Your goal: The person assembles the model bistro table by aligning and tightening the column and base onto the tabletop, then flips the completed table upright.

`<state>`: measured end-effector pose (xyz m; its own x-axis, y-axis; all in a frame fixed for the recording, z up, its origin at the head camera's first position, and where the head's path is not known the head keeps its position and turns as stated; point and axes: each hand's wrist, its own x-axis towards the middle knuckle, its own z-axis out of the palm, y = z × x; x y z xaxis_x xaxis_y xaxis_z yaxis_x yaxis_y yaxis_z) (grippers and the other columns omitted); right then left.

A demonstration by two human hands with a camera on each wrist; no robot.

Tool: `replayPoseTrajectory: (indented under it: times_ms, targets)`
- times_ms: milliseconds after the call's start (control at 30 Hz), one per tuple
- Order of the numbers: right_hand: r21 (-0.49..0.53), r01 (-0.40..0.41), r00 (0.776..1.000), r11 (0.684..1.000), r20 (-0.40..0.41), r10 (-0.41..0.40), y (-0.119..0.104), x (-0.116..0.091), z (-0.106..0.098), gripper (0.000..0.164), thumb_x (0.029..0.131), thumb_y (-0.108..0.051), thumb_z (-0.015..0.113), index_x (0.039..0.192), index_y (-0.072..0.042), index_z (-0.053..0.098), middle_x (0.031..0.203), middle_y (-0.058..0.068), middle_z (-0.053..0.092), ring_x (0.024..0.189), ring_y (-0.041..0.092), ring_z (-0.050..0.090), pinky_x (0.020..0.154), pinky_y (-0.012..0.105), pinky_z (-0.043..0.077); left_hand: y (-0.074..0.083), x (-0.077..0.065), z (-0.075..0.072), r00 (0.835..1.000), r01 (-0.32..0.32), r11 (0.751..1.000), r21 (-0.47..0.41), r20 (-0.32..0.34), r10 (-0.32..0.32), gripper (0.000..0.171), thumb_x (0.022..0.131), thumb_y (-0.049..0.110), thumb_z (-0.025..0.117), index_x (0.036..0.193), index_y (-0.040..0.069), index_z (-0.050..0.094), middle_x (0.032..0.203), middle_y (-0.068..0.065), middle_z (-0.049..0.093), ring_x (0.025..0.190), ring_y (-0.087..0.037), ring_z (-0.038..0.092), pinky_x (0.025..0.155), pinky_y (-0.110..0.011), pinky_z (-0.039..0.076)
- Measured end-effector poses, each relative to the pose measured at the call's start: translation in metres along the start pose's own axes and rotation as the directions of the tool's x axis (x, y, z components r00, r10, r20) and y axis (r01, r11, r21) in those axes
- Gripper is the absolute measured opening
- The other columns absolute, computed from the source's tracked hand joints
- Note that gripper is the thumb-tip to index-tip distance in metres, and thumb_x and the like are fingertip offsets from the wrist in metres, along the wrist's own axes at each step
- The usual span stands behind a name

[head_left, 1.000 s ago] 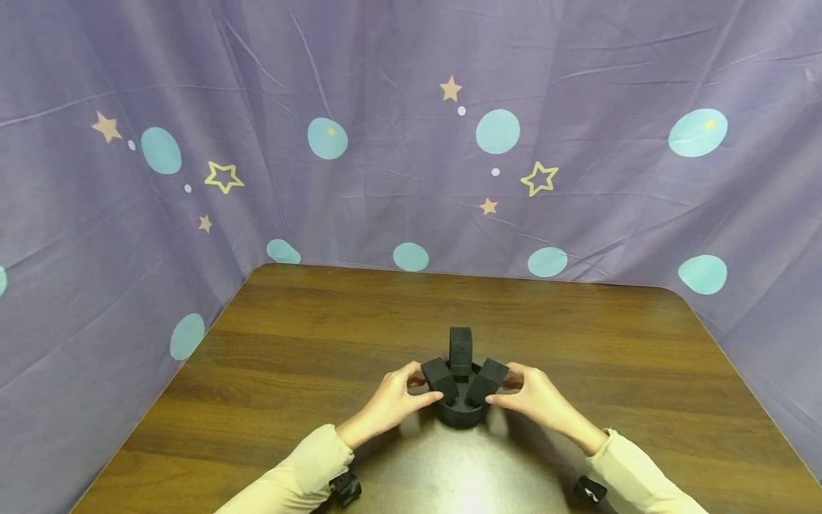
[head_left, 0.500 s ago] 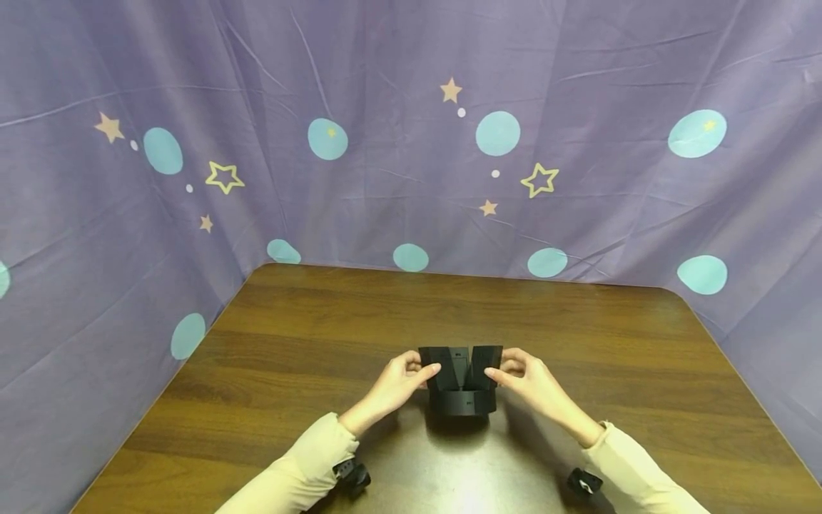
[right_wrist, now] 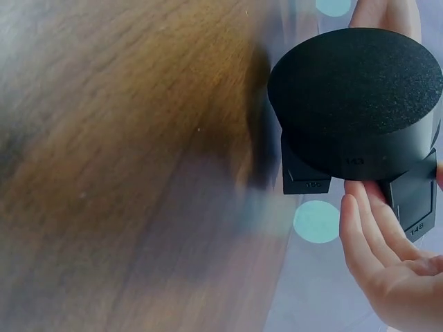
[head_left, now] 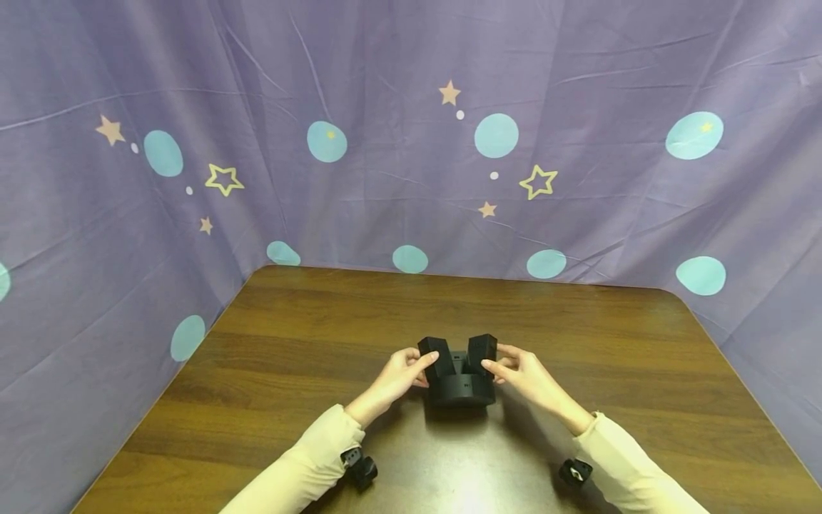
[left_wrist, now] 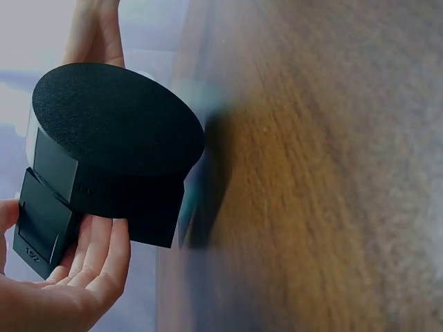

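A black round-based piece with three blocky upright prongs point(head_left: 462, 390) is between both hands, over the middle of the table. My left hand point(head_left: 399, 377) pinches its left prong between thumb and fingers; my right hand point(head_left: 525, 377) pinches the right prong. Between them the third prong point(head_left: 459, 358) shows behind, partly hidden. From below, the left wrist view shows the flat, rough disc-shaped underside point(left_wrist: 118, 121), raised off the table. Small raised numbers mark the prongs. In the right wrist view the right hand's fingers point(right_wrist: 370, 228) lie behind the prong point(right_wrist: 415, 200).
The brown wood-grain table point(head_left: 308, 321) extends all round the hands. Behind it and at both sides hangs a purple curtain point(head_left: 385, 200) with stars and teal spots. A black wrist camera point(head_left: 361, 467) sits under the left cuff, another point(head_left: 574, 471) under the right.
The black piece has tilted from showing its open inside to showing its side wall, and has moved up slightly in view. Both hands have kept their grip and moved with it.
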<state>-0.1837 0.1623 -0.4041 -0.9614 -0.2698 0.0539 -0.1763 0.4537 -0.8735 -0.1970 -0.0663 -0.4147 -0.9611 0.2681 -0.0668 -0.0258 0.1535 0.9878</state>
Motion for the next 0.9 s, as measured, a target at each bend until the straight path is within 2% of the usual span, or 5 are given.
replayPoseTrajectory:
  times_ms: [167,433,533,733,900]
  targets:
    - [0.002,-0.003,1.000,1.000,0.014,0.003,0.012,0.006,0.001,0.061,0.086,-0.021,0.058,0.126,0.017,0.033,0.077,0.011,0.066,0.068,0.024,0.063,0.065,0.025,0.052,0.009,-0.003,0.000,1.000,0.029,0.999,-0.020,0.008,-0.029,0.021,0.088,0.016,0.052,0.074,0.008,0.039,0.060,-0.005,0.046,0.054,-0.014,0.052,0.071,-0.048,0.053]
    - [0.024,0.036,0.999,0.999,0.034,-0.037,0.022,-0.001,0.003,0.070,0.085,-0.023,0.060,0.136,0.004,0.021,0.091,0.014,0.064,0.081,0.022,0.062,0.070,0.025,0.051,-0.015,0.003,-0.004,0.996,0.037,0.999,-0.025,0.080,-0.035,0.037,0.087,0.020,0.055,0.103,-0.011,0.041,0.090,-0.017,0.058,0.072,-0.020,0.059,0.076,-0.043,0.052]
    - [0.037,0.123,0.991,0.992,0.040,-0.124,0.022,-0.009,0.004,0.071,0.083,-0.020,0.062,0.139,-0.005,0.020,0.103,0.019,0.059,0.094,0.028,0.059,0.078,0.030,0.052,-0.020,-0.006,-0.007,0.993,0.009,0.999,0.031,0.118,-0.013,0.053,0.084,0.021,0.060,0.116,-0.015,0.039,0.105,-0.024,0.057,0.088,-0.026,0.060,0.080,-0.039,0.052]
    - [0.037,0.254,0.965,0.966,0.058,-0.256,0.026,-0.021,0.005,0.062,0.082,-0.018,0.063,0.135,-0.011,0.033,0.114,0.021,0.052,0.103,0.033,0.053,0.086,0.041,0.048,-0.023,-0.022,-0.007,0.977,-0.088,0.990,0.109,0.203,0.064,0.055,0.077,0.010,0.067,0.118,-0.015,0.040,0.113,-0.028,0.052,0.103,-0.036,0.053,0.085,-0.036,0.050]
    - [0.004,0.295,0.953,0.955,0.074,-0.295,0.028,-0.027,0.008,0.051,0.080,-0.018,0.065,0.126,-0.009,0.045,0.120,0.018,0.050,0.102,0.034,0.053,0.086,0.041,0.048,-0.024,-0.026,-0.005,0.983,-0.135,0.964,0.231,0.157,0.100,0.045,0.076,0.010,0.068,0.111,-0.011,0.049,0.110,-0.027,0.054,0.099,-0.036,0.055,0.080,-0.035,0.052]
